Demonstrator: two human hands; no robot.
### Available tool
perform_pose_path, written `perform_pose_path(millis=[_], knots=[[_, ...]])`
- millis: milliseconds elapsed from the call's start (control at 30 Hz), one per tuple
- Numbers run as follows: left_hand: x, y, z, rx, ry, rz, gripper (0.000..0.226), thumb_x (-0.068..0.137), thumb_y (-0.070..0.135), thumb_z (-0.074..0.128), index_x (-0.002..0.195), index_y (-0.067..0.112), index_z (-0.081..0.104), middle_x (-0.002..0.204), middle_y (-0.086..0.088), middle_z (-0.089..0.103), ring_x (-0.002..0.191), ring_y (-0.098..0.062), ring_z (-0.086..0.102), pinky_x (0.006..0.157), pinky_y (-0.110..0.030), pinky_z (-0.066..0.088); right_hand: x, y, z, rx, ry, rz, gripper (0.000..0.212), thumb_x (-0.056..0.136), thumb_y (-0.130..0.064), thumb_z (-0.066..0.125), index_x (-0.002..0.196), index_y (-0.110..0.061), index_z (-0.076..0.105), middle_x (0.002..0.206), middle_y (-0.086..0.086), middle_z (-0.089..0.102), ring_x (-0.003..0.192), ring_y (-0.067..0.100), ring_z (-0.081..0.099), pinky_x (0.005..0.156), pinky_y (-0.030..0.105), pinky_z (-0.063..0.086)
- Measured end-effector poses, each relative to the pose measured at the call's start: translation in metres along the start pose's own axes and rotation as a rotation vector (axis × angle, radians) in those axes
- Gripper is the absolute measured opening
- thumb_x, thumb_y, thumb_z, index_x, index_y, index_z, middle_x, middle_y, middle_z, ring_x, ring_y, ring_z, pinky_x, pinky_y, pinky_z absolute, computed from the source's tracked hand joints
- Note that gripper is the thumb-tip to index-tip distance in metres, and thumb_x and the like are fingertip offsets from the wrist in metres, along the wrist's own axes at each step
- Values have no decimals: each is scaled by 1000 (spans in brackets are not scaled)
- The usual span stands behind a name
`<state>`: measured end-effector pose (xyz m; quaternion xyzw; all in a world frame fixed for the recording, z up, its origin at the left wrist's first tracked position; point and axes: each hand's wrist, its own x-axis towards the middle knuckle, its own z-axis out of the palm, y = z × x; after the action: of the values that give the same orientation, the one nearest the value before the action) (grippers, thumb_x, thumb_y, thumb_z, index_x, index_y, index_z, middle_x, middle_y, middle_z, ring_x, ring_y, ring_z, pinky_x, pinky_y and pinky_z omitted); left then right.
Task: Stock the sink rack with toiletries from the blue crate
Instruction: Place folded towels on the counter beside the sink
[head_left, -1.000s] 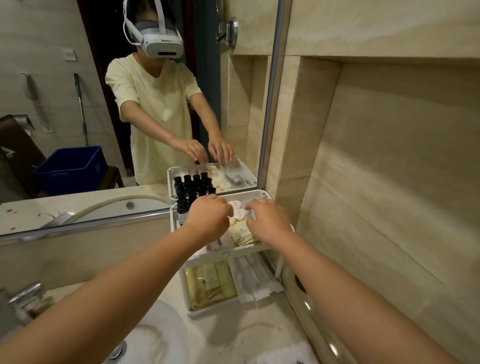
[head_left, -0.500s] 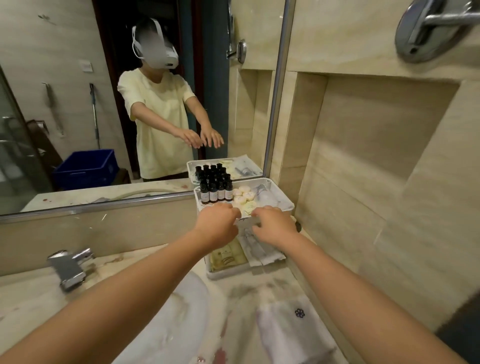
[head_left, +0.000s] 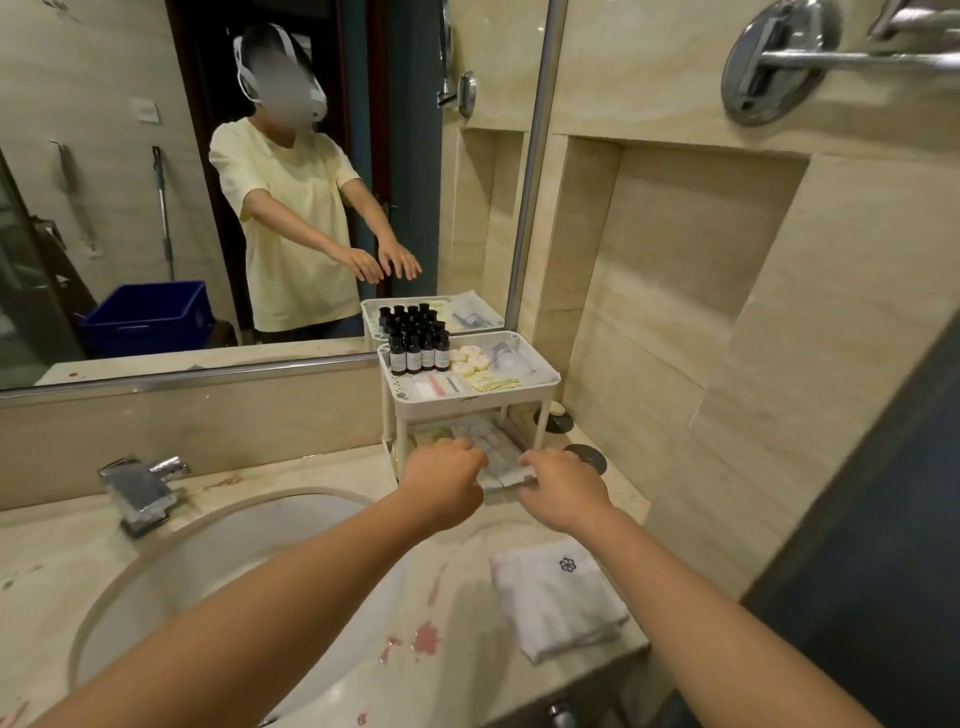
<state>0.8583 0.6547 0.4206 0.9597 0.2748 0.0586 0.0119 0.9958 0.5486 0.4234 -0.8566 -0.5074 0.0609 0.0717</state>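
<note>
A white two-tier rack (head_left: 546, 382) stands on the counter against the mirror. Its top tier holds several small dark bottles (head_left: 418, 351), round soaps (head_left: 470, 359) and flat sachets (head_left: 493, 385). Wrapped packets (head_left: 493, 447) lie on the lower tier. My left hand (head_left: 441, 483) and my right hand (head_left: 563, 488) hover side by side just in front of the lower tier. The mirror shows both with fingers spread and nothing in them. The blue crate (head_left: 148, 317) appears only in the mirror, behind me on the left.
A round sink basin (head_left: 208, 571) with a chrome faucet (head_left: 140, 488) fills the left of the counter. A folded white towel (head_left: 556, 597) lies near the counter's front right edge. A chrome towel bar (head_left: 810, 57) juts from the wall at upper right.
Both hands have left the top tier and dropped back to the front of the lower tier. My head has pulled back, so more of the counter and the towel show.
</note>
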Motion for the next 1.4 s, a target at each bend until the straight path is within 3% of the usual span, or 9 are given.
perform_pose_path(millis=[467,633,767,1000,1233,1400], knots=[[3,48,95,-80,-170,23,50,90,29,51,139,22,44,133,-1,49,121,-23,47,90,-34,44,-15,66,69,-21,-192,32,62,92,-34,49,152,-24,32,151,2,42,137,26,38,113,38,32],[10,58,139,-116,-247,-12,49,92,33,50,139,22,44,139,-1,47,129,-22,43,101,-33,39,-4,92,109,-33,-351,47,67,97,-41,44,156,-29,15,164,5,13,150,27,12,121,44,17],[13,65,174,-124,-332,-26,60,97,38,47,150,20,28,157,-5,28,146,-24,21,117,-35,21,7,107,143,-63,-477,29,68,100,-43,39,157,-29,5,165,5,-3,152,25,-3,122,48,7],[19,75,218,-86,-475,-29,69,101,46,34,156,20,3,163,-8,-5,150,-26,-8,122,-39,2,21,127,179,-77,-603,-8,71,101,-46,36,157,-31,-5,163,3,-19,150,28,-17,120,50,-4],[14,84,243,-95,-496,-54,66,101,49,14,152,20,-18,155,-11,-31,143,-27,-30,120,-42,-12,16,133,201,-71,-644,-38,72,102,-50,26,151,-33,-25,153,4,-40,141,31,-37,117,54,-16],[15,79,251,-100,-443,-45,77,80,55,-20,150,21,-22,153,-9,-34,140,-26,-34,116,-39,-18,20,134,207,-59,-631,-50,68,103,-51,19,149,-34,-28,151,3,-45,138,30,-42,116,55,-19]])
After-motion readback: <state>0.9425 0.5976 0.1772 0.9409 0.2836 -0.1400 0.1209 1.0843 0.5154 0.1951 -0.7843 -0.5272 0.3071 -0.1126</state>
